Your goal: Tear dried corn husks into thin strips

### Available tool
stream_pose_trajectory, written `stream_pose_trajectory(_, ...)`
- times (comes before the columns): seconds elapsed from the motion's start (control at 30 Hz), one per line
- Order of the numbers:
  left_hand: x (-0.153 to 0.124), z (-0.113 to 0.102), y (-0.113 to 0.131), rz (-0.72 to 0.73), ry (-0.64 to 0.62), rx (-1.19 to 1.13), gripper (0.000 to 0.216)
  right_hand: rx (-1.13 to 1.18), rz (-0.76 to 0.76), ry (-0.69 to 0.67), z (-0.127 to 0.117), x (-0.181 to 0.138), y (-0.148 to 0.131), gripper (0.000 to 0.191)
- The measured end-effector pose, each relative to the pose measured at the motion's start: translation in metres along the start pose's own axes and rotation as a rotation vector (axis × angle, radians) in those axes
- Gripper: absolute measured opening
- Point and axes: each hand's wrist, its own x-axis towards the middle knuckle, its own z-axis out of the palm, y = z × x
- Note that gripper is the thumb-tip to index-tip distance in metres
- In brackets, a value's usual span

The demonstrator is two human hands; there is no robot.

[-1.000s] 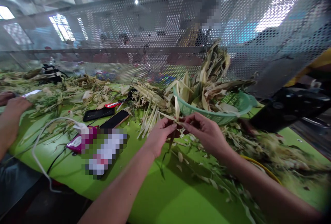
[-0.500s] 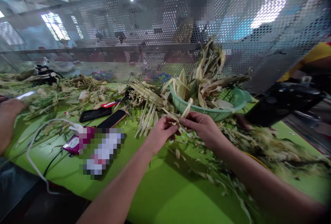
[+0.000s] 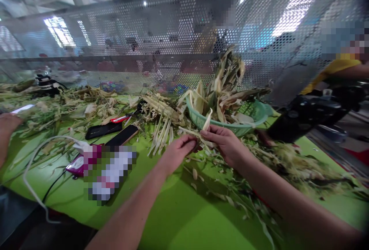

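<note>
My left hand and my right hand meet above the green table, both pinching a small dry corn husk piece between the fingertips. One pale leaf of it sticks up between the hands. Just behind them stands a green plastic basket heaped with husks. A bundle of pale husk strips lies to the left of the basket.
Two dark phones, a red-handled cutter, a white cable and a pink packet lie at the left. Another person's hand rests at the far left. Husk litter covers the table's back and right. A perforated metal screen stands behind; a black machine at right.
The view has shifted slightly to the right. My hands have stayed together on the husk piece, turning it a little; its pale leaf now points up.
</note>
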Motion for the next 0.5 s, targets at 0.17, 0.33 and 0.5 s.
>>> stream_pose_trajectory(0.17,0.001,-0.001,0.002,-0.138,-0.002,-0.263,0.033,-0.067,-0.04,-0.032,0.005,-0.004,-0.002,0.025)
stream_pose_trajectory(0.33,0.0,0.0,0.002,-0.177,0.028,-0.391,0.034,-0.136,-0.083,-0.046,0.011,-0.005,-0.003,0.027)
stream_pose_trajectory(0.5,0.0,0.003,-0.001,-0.148,0.026,-0.396,0.036,-0.158,-0.101,-0.023,0.017,-0.012,-0.008,0.029)
